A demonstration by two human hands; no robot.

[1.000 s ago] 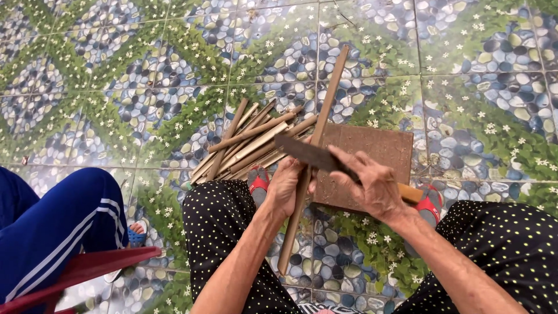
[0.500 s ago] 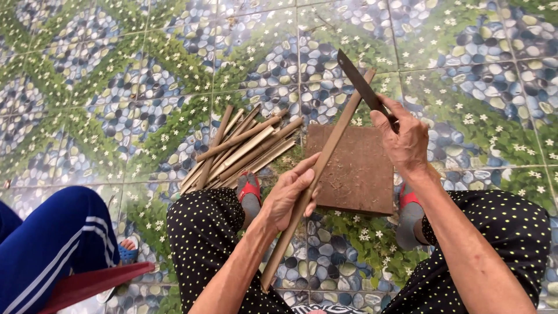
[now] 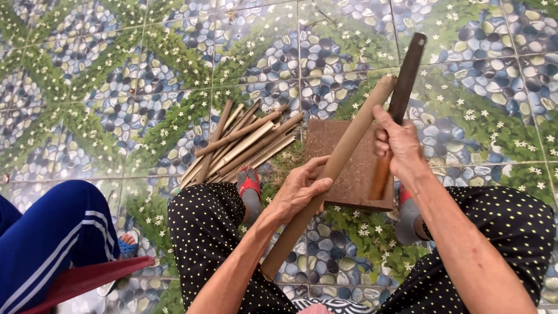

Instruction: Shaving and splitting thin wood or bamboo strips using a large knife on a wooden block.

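Head view: we look down at a seated person working over a tiled floor. Our left hand is wrapped around the middle of a long bamboo stick, which slants from near the lap up to a brown wooden board lying flat on the floor. Our right hand is closed on the wooden handle of a dark, flat-bladed chopping knife, whose blade rises just beside the stick's upper end; we cannot tell whether the two touch. We judge the stick stiff, light and smooth-skinned, liable to split lengthwise, so it is best gripped mid-length, well below the blade. A pile of split bamboo strips lies on the floor left of the board. A second person's leg in blue trousers appears at lower left, above a red stool edge.
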